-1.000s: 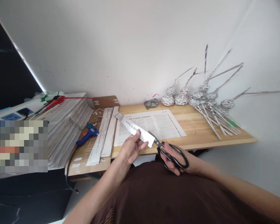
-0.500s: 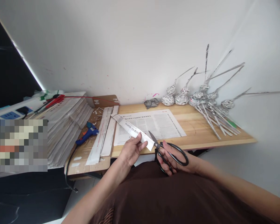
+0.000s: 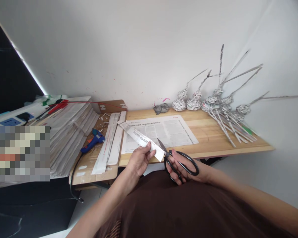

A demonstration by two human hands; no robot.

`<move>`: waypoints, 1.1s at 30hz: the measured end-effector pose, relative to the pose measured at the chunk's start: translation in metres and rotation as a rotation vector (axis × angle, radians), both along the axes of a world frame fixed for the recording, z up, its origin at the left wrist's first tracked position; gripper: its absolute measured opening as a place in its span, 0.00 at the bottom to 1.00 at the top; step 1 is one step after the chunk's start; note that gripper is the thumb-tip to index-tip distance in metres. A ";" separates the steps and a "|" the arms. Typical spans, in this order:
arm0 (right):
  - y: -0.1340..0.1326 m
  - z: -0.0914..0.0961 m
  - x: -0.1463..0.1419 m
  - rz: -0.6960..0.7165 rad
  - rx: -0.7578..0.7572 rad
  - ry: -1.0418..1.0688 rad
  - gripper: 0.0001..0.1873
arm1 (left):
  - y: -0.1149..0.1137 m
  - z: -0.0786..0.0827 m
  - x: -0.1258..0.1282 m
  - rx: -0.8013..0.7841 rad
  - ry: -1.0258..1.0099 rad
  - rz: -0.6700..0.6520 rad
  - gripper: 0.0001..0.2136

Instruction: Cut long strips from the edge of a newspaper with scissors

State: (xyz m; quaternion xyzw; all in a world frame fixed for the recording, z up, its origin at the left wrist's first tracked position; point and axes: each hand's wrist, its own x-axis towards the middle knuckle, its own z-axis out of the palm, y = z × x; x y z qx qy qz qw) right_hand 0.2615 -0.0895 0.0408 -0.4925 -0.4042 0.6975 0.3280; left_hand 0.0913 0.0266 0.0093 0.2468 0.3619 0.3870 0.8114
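My left hand (image 3: 141, 159) pinches a folded strip of newspaper (image 3: 134, 133) near its lower end, thumb on top. The strip slants up and left over a newspaper sheet (image 3: 169, 130) lying flat on the wooden table. In my right hand (image 3: 180, 168) is a pair of black-handled scissors (image 3: 194, 167), fingers through the loops. Their blades are spread at the strip's right end; one blade shows above the strip, and the other is mostly hidden.
Left of the sheet lie more newspaper strips (image 3: 106, 145) and a blue glue gun (image 3: 93, 142). Beyond them rises a tall stack of newspaper (image 3: 72, 132) with a power strip (image 3: 12, 120). Several woven paper gourds (image 3: 179, 104) with long stems and loose paper rods (image 3: 222, 129) fill the right back.
Both hands, the strip and the scissors keep nearly the same places. The scissors have shifted very slightly left, and the view has moved a little.
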 end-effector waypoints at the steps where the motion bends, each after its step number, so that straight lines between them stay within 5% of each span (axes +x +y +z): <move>1: 0.000 -0.001 0.000 -0.006 -0.001 -0.002 0.39 | 0.000 0.000 0.000 0.007 0.003 0.016 0.03; 33: 0.002 -0.015 0.006 0.026 0.062 -0.060 0.36 | 0.002 0.002 -0.002 -0.031 0.063 -0.005 0.07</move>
